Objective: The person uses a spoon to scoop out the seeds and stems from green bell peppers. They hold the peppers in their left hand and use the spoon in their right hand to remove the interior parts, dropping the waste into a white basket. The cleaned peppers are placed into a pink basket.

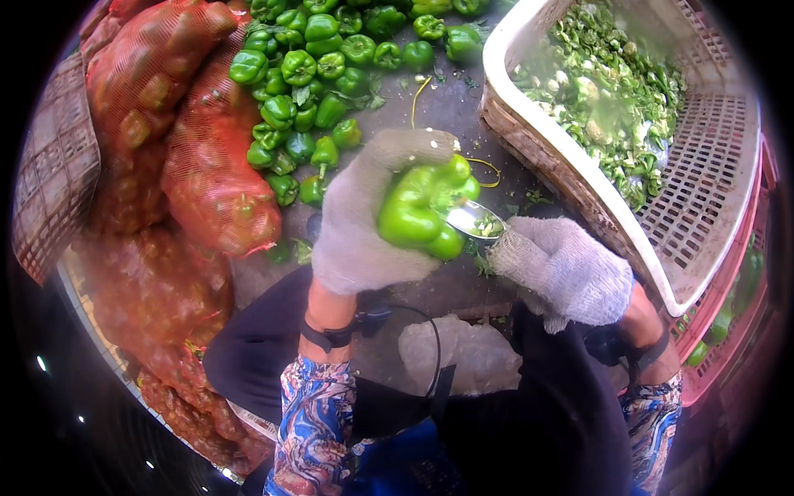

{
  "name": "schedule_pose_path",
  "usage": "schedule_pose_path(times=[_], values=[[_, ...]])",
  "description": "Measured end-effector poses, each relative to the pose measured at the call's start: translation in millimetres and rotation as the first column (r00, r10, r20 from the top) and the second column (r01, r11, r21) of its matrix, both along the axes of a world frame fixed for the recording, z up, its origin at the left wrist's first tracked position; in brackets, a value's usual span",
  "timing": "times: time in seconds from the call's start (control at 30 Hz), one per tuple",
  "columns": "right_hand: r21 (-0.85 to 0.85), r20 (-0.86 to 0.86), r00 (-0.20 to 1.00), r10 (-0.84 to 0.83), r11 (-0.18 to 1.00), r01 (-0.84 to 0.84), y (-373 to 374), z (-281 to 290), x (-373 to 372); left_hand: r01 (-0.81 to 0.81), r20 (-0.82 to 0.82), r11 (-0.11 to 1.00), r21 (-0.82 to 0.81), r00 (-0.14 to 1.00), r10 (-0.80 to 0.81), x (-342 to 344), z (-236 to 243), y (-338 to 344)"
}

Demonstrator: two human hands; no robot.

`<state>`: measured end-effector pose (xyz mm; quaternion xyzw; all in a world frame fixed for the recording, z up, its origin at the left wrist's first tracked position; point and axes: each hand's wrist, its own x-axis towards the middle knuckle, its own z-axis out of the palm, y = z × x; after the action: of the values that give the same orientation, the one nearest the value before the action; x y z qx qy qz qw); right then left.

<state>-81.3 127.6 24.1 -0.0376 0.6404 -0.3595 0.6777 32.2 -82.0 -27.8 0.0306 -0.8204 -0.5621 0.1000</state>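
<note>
My left hand, in a pale knit glove, is wrapped round a green bell pepper with its end turned toward the right. From the right comes my right hand, gloved too, closed on a metal spoon. The spoon's tip meets the pepper at its right end, and small pale-green bits lie in the bowl. Its handle is hidden inside my right glove. Beyond my left hand, a heap of whole green bell peppers covers the floor.
A white plastic crate at the right holds chopped green and pale scraps. Beneath it stands a pink crate with green peppers. Red mesh sacks crowd the left side. A yellow strap lies on the dark floor.
</note>
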Motion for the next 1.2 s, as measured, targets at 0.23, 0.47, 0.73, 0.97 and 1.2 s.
schedule_pose_path(times=[0.23,0.47,0.73,0.97,1.2], values=[[-0.101,-0.171,0.981,0.091,0.989,-0.109,1,-9,8,-0.017,-0.023,0.995,-0.098,1.0,0.015,5,0,-1],[-0.137,-0.619,0.762,0.189,0.93,-0.342,7,-29,15,-0.044,0.044,0.902,0.429,0.999,0.027,8,-21,0],[-0.168,0.065,0.996,-0.054,0.984,0.064,-3,-21,3,-0.122,0.049,0.951,0.286,0.992,0.113,6,-20,8],[-0.229,-0.441,0.897,-0.018,0.969,-0.093,-1,-40,15,-0.16,0.105,0.968,0.193,0.984,0.142,2,-7,5],[-0.265,-0.297,0.95,-0.094,0.964,0.012,11,-38,10,-0.194,0.129,0.93,0.313,0.979,0.161,-5,-9,28]])
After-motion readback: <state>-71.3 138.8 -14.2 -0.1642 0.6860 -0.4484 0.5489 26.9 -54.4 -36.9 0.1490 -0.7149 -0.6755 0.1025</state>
